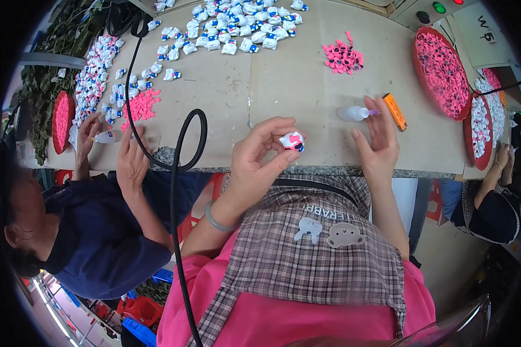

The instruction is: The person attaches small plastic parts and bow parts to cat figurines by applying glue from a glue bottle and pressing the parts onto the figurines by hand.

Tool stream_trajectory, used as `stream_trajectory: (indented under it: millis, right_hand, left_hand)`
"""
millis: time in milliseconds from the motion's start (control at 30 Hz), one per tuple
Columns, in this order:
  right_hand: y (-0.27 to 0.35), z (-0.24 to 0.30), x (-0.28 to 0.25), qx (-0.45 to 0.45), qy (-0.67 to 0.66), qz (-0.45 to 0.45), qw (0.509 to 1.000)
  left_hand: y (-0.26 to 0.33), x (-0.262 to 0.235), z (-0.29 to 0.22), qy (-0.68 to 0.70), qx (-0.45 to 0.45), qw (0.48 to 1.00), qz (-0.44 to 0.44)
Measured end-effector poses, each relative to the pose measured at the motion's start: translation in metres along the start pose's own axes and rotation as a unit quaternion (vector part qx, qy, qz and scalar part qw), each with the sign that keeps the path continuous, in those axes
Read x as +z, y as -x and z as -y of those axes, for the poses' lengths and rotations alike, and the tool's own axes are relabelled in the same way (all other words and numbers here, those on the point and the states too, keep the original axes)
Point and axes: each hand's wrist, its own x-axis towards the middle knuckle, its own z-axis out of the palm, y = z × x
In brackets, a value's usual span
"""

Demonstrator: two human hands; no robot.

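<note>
At the far left of the bench (214, 87), red tray (72, 118) of pink pieces, next to a long spread of small white-and-blue figures (97, 69). Co-worker in dark blue (107, 246) sits on that side, both hands at the bench, small white bottle (105, 137) between them; loose pink pieces (142, 108) just beyond. Black cable (176, 191) loops down in front. Big heap of white-and-blue figures (231, 26) at the back, around the middle. Near the front edge, person's left hand (253, 151) has its grip clamped on one small white figurine (292, 140) with pink and blue parts, thumb against fingers, raised over the bench. Pink-and-dark pieces (342, 56) piled farther back. Translucent bottle (352, 114) lies on its side, purple tip right at the fingers of the right hand (379, 144); contact unclear. Right grip apart, thumb away from fingers. Orange rectangular item (395, 111) just beside it. Far right: large red tray (461, 118) of pink-and-dark pieces, smaller red tray (479, 167) of white figures, another co-worker (492, 211).
</note>
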Motion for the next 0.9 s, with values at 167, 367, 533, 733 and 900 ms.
stream_trajectory:
  millis: [167,367,533,733,900]
  right_hand:
    - [0.04,0.007,-0.014,-0.141,0.071,-0.07,0.985]
    - [0.023,0.034,0.025,-0.047,0.051,0.185,0.98]
    - [0.022,0.027,0.037,-0.033,0.027,0.195,0.98]
    - [0.025,0.027,0.033,-0.043,0.041,0.199,0.978]
    - [0.026,0.026,0.029,-0.099,0.059,0.208,0.971]
  left_hand:
    - [-0.002,-0.003,0.006,-0.151,0.102,0.983,0.025]
    - [0.004,0.004,0.001,-0.195,0.109,0.974,0.024]
    - [0.003,0.001,-0.002,-0.25,0.133,0.959,0.033]
    - [0.009,0.003,-0.006,-0.262,0.136,0.954,0.048]
    - [0.015,0.003,-0.004,-0.281,0.164,0.943,0.065]
